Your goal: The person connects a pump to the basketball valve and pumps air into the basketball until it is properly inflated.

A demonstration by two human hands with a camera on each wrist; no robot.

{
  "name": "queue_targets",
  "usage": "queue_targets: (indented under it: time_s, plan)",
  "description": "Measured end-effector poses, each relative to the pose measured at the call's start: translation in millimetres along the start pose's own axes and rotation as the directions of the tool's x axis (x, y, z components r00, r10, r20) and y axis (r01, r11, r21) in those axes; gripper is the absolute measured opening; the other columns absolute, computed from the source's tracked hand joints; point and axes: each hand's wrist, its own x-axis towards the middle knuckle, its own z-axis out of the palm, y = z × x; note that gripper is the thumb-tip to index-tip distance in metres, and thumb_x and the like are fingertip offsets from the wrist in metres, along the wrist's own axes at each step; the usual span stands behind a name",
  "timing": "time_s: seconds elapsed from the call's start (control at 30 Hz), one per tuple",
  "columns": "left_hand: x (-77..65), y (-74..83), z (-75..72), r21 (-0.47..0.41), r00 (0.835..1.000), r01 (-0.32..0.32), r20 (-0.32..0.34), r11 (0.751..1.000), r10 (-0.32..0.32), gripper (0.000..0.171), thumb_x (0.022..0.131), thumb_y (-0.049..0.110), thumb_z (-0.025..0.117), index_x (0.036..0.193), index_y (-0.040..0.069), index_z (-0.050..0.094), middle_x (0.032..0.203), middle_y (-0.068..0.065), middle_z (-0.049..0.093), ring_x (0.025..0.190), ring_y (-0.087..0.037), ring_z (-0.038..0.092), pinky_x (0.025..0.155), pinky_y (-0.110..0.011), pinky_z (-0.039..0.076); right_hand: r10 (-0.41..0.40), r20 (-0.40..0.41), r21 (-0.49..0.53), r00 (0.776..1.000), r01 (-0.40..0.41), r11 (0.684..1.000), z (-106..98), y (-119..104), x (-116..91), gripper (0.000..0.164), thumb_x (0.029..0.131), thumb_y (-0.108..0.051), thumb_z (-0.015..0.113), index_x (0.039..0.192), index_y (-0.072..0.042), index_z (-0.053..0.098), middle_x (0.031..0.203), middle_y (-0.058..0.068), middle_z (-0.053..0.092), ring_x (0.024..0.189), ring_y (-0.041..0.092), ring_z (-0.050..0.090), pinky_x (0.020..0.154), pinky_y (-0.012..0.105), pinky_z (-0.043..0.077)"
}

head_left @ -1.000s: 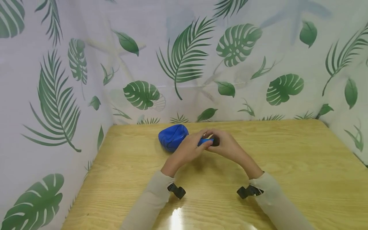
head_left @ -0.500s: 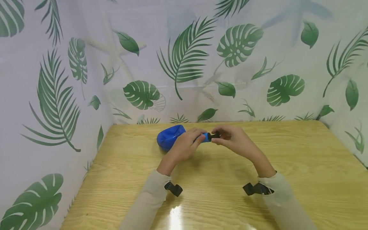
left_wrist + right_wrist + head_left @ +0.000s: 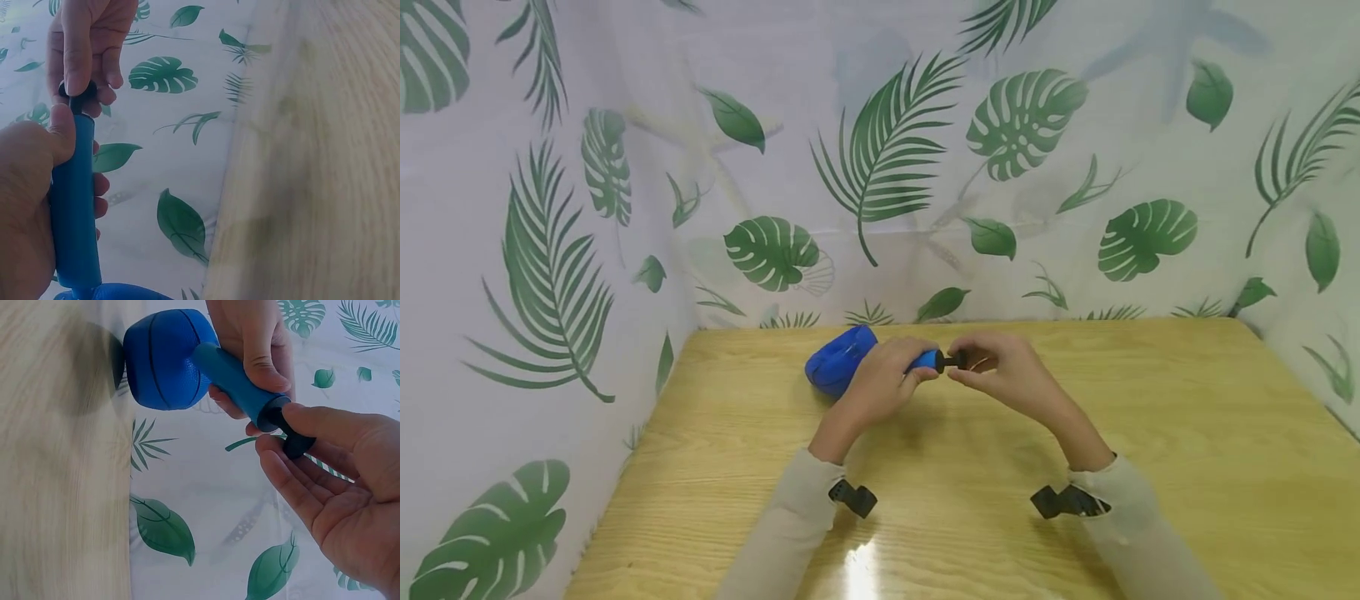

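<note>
A blue ball pump [image 3: 926, 360] with a black T-shaped handle [image 3: 299, 446] is held level above the table between my hands. Its blue barrel [image 3: 76, 212] lies in the grip of my left hand [image 3: 883, 379], fingers wrapped around it and thumb along its side. Thumb and fingers of my right hand [image 3: 1011, 379] pinch the handle, and a short length of black rod shows between handle and barrel. The pump's other end meets a blue basketball [image 3: 165, 359] with black seams. In the head view the ball looks dented and soft, partly hidden behind my left hand.
Underneath is a light wood table [image 3: 955, 500]. A white cloth [image 3: 910, 167] printed with green leaves stands behind it and along both sides. Black straps with small devices [image 3: 853, 498] sit at both wrists, over beige sleeves.
My right hand has moved right, away from my left, drawing the handle out of the barrel. The left hand and the ball have shifted slightly left.
</note>
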Motion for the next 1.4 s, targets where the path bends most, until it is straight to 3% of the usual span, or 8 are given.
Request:
queue_targets:
  time_s: [0.2,0.4,0.53,0.67,0.8,1.03,1.2,1.4]
  plan:
    - [-2.0,-4.3,-4.4,0.052,0.999,-0.029,-0.031,0.998,0.031,0.039,0.105,0.035,0.055,0.135,0.013,0.062,0.129,-0.004,0.068,0.124,-0.025,0.06,0.106,-0.045,0.047,0.023,0.008,-0.018,1.0,-0.023,1.0,-11.6,2.2,-6.7,0.019,0.091,-0.013,0.078,0.108,-0.007,0.072,0.097,0.005,0.075,0.085,0.012,0.071,0.079,0.027,0.059]
    - [-2.3,-13.7,-16.4,0.058,0.993,-0.011,-0.113,0.998,0.017,0.038,0.103,0.031,0.059,0.136,0.013,0.063,0.132,-0.006,0.067,0.128,-0.027,0.059,0.11,-0.046,0.045,0.072,-0.004,0.019,0.997,-0.072,0.997,-49.7,-1.7,-17.2,0.02,0.093,-0.014,0.076,0.112,-0.009,0.073,0.103,0.007,0.073,0.087,0.004,0.068,0.077,0.02,0.056]
    - [-2.2,-15.9,-19.6,0.057,0.992,-0.017,-0.121,0.998,0.024,0.039,0.103,0.031,0.06,0.136,0.011,0.063,0.132,-0.008,0.067,0.127,-0.029,0.06,0.107,-0.049,0.046,0.064,0.005,-0.016,0.998,-0.064,0.998,-64.0,-7.0,-21.1,0.024,0.093,-0.015,0.077,0.116,-0.009,0.073,0.107,0.009,0.073,0.088,0.002,0.068,0.077,0.019,0.056]
    - [-2.4,-15.4,-17.3,0.082,0.993,-0.014,-0.115,0.997,0.023,0.039,0.102,0.032,0.061,0.135,0.011,0.064,0.131,-0.008,0.067,0.125,-0.03,0.06,0.106,-0.05,0.046,0.069,-0.005,-0.072,0.998,-0.069,0.995,-53.8,-5.7,-15.4,0.028,0.091,-0.013,0.077,0.118,-0.005,0.074,0.111,0.012,0.075,0.09,0.012,0.072,0.078,0.019,0.056]
    - [-0.9,-12.7,-12.7,0.114,0.992,-0.029,-0.122,0.993,0.043,0.038,0.1,0.032,0.063,0.131,0.011,0.066,0.128,-0.007,0.069,0.122,-0.029,0.061,0.104,-0.05,0.047,0.084,-0.047,-0.057,0.995,-0.087,0.995,-27.5,-1.9,-6.9,0.029,0.089,-0.007,0.078,0.117,-0.001,0.074,0.111,0.017,0.075,0.091,0.027,0.075,0.078,0.03,0.06]
    - [1.6,-6.6,-0.1,0.183,0.993,-0.061,-0.089,0.981,0.078,0.037,0.102,0.035,0.061,0.129,0.011,0.067,0.115,-0.005,0.07,0.111,-0.026,0.062,0.096,-0.044,0.051,0.082,-0.104,0.006,0.991,-0.082,0.997,12.8,1.9,-0.3,0.029,0.085,-0.004,0.08,0.113,0.002,0.074,0.105,0.017,0.077,0.086,0.029,0.075,0.075,0.039,0.061]
    - [0.3,-2.4,3.0,0.166,0.995,-0.052,-0.076,0.985,0.066,0.037,0.103,0.035,0.059,0.13,0.012,0.066,0.114,-0.004,0.069,0.108,-0.025,0.061,0.092,-0.043,0.051,0.073,-0.068,0.01,0.995,-0.073,0.997,15.8,1.5,0.2,0.03,0.088,-0.006,0.078,0.117,0.003,0.072,0.109,0.017,0.075,0.09,0.029,0.074,0.078,0.04,0.061]
    - [0.8,-3.9,-1.7,0.1,0.992,-0.075,-0.089,0.992,0.084,0.035,0.102,0.032,0.06,0.131,0.012,0.065,0.115,-0.004,0.069,0.113,-0.025,0.061,0.097,-0.044,0.049,0.076,0.018,-0.003,0.997,-0.076,0.997,0.5,0.7,-1.2,0.022,0.092,-0.016,0.077,0.112,-0.006,0.072,0.101,0.008,0.075,0.091,0.019,0.072,0.082,0.036,0.061]
